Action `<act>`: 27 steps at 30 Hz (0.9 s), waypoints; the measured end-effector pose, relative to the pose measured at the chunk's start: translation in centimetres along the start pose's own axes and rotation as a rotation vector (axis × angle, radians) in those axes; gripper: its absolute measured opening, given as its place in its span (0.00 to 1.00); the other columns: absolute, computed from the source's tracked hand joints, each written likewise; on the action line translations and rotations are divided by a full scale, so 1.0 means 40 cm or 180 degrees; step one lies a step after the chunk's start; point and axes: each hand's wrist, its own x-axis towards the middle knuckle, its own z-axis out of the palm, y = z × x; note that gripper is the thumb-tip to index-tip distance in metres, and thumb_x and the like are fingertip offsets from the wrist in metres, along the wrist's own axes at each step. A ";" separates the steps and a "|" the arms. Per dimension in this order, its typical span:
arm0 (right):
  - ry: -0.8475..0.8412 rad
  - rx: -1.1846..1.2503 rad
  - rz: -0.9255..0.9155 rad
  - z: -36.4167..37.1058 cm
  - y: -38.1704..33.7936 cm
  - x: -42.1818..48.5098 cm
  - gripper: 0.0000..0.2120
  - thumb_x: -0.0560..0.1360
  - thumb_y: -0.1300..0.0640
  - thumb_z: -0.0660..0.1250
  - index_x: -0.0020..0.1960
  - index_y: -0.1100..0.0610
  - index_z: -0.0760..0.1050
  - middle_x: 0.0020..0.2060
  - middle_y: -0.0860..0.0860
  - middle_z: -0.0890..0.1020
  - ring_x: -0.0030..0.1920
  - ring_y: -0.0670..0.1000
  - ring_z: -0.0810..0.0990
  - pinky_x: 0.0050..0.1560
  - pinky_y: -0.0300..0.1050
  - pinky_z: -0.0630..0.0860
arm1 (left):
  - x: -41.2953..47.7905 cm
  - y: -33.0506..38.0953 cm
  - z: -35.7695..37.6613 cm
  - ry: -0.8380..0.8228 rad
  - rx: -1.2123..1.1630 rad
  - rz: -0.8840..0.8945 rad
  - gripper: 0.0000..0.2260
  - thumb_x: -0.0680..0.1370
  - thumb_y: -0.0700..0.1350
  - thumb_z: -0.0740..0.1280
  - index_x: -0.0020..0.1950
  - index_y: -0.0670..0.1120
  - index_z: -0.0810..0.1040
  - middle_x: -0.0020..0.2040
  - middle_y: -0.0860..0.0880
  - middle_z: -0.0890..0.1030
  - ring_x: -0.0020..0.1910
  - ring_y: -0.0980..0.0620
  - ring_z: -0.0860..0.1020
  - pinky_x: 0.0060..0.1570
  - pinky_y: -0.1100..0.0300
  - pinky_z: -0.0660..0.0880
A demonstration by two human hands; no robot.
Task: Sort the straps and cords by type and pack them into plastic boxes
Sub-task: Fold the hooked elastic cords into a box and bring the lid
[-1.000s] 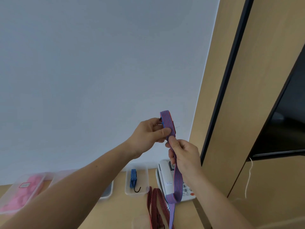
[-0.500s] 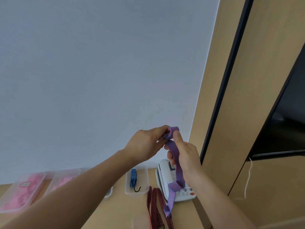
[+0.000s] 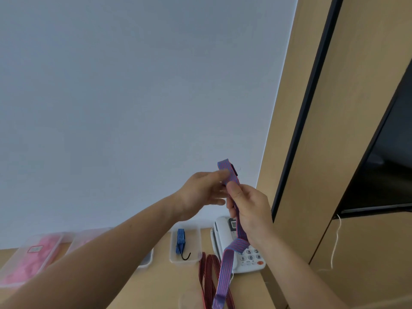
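I hold a purple strap (image 3: 225, 270) with red stripes up in front of the wall. My right hand (image 3: 249, 210) grips it just under its folded top, thumb on the front, and the long tail hangs down to the table. My left hand (image 3: 200, 192) pinches the folded top from the left with its thumb; its lower fingers stick out straight. A red-and-black strap (image 3: 208, 275) lies on the table below. A blue strap with a black hook (image 3: 180, 244) lies in a small clear plastic box (image 3: 198, 239).
Two clear boxes with pink contents (image 3: 33, 259) stand at the left of the wooden table, partly behind my left forearm. A white telephone (image 3: 223, 239) sits against the wall. A wooden cabinet (image 3: 312, 152) with a dark panel rises at the right.
The folded top of the strap has risen back above my hands. My left hand's fingers have loosened and spread. The hanging tail is shorter than one second ago.
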 end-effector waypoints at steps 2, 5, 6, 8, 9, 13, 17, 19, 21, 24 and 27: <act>0.0031 -0.0019 -0.0041 0.002 0.007 -0.002 0.17 0.78 0.50 0.67 0.31 0.52 0.75 0.24 0.48 0.75 0.23 0.47 0.70 0.26 0.36 0.68 | -0.004 0.005 0.005 0.0013 0.0014 0.0233 0.18 0.78 0.49 0.66 0.57 0.34 0.78 0.47 0.40 0.83 0.43 0.43 0.80 0.64 0.37 0.70; 0.0051 -0.0045 0.0063 0.000 0.013 -0.002 0.16 0.78 0.51 0.67 0.35 0.58 0.77 0.24 0.48 0.76 0.22 0.46 0.70 0.25 0.37 0.69 | -0.005 0.010 0.001 0.0354 0.0147 0.0425 0.12 0.80 0.43 0.67 0.61 0.38 0.77 0.53 0.40 0.84 0.51 0.37 0.82 0.64 0.38 0.72; 0.0038 -0.0070 0.0109 -0.002 0.015 -0.002 0.16 0.78 0.51 0.67 0.37 0.60 0.78 0.24 0.48 0.76 0.22 0.46 0.70 0.25 0.37 0.69 | -0.003 0.010 0.000 0.0394 0.0186 0.0470 0.12 0.80 0.41 0.67 0.62 0.38 0.76 0.54 0.39 0.84 0.52 0.35 0.82 0.63 0.37 0.72; -0.0023 -0.0061 0.0253 -0.005 0.016 -0.003 0.14 0.78 0.52 0.68 0.38 0.61 0.79 0.24 0.49 0.76 0.22 0.47 0.71 0.25 0.38 0.69 | -0.004 0.009 0.000 0.0480 0.0270 0.0564 0.13 0.79 0.39 0.68 0.63 0.38 0.75 0.53 0.38 0.84 0.51 0.32 0.81 0.61 0.35 0.73; -0.0089 -0.0020 0.0352 -0.006 0.017 -0.004 0.12 0.77 0.53 0.69 0.37 0.58 0.79 0.25 0.50 0.77 0.23 0.47 0.71 0.25 0.38 0.69 | -0.003 0.011 0.001 0.0556 0.0287 0.0604 0.13 0.79 0.38 0.68 0.63 0.39 0.74 0.53 0.38 0.84 0.51 0.31 0.80 0.60 0.34 0.73; -0.0363 0.0070 0.0543 -0.014 0.018 -0.007 0.07 0.78 0.59 0.67 0.43 0.52 0.81 0.31 0.51 0.80 0.26 0.49 0.74 0.29 0.42 0.69 | 0.000 0.016 0.004 0.0661 0.0201 0.0831 0.15 0.79 0.36 0.67 0.66 0.38 0.72 0.53 0.38 0.84 0.46 0.36 0.82 0.51 0.44 0.81; -0.0482 -0.0015 0.0564 -0.024 0.013 -0.001 0.10 0.78 0.66 0.64 0.53 0.54 0.80 0.34 0.50 0.82 0.33 0.48 0.78 0.34 0.40 0.73 | 0.006 0.041 -0.001 0.0690 -0.0039 0.1202 0.15 0.79 0.33 0.66 0.65 0.38 0.72 0.54 0.38 0.83 0.48 0.40 0.82 0.49 0.47 0.81; -0.0546 -0.0250 0.0648 -0.030 0.018 0.001 0.13 0.78 0.69 0.62 0.52 0.54 0.81 0.37 0.50 0.84 0.37 0.48 0.81 0.38 0.40 0.74 | 0.007 0.067 -0.009 0.0672 -0.0307 0.1373 0.13 0.79 0.33 0.65 0.64 0.39 0.73 0.54 0.39 0.83 0.49 0.38 0.82 0.48 0.48 0.81; -0.0640 -0.0344 0.0781 -0.038 0.027 -0.002 0.15 0.78 0.71 0.60 0.53 0.56 0.80 0.40 0.51 0.84 0.39 0.49 0.82 0.42 0.43 0.74 | 0.007 0.090 -0.017 0.0575 -0.0404 0.1457 0.12 0.79 0.34 0.65 0.62 0.42 0.74 0.55 0.39 0.83 0.49 0.38 0.82 0.48 0.47 0.81; -0.0664 -0.0182 0.0765 -0.034 0.029 -0.001 0.15 0.76 0.72 0.61 0.55 0.58 0.79 0.42 0.53 0.85 0.42 0.50 0.83 0.43 0.43 0.76 | 0.009 0.101 -0.020 0.0539 -0.0151 0.1406 0.14 0.79 0.34 0.65 0.65 0.41 0.73 0.57 0.37 0.82 0.50 0.38 0.82 0.49 0.45 0.81; -0.0393 0.0342 0.0498 -0.016 0.002 0.011 0.08 0.78 0.65 0.63 0.55 0.58 0.78 0.39 0.54 0.85 0.38 0.53 0.83 0.38 0.42 0.77 | 0.013 0.084 -0.013 0.0536 -0.0035 0.1220 0.16 0.79 0.33 0.66 0.67 0.39 0.72 0.57 0.35 0.81 0.49 0.39 0.82 0.51 0.43 0.81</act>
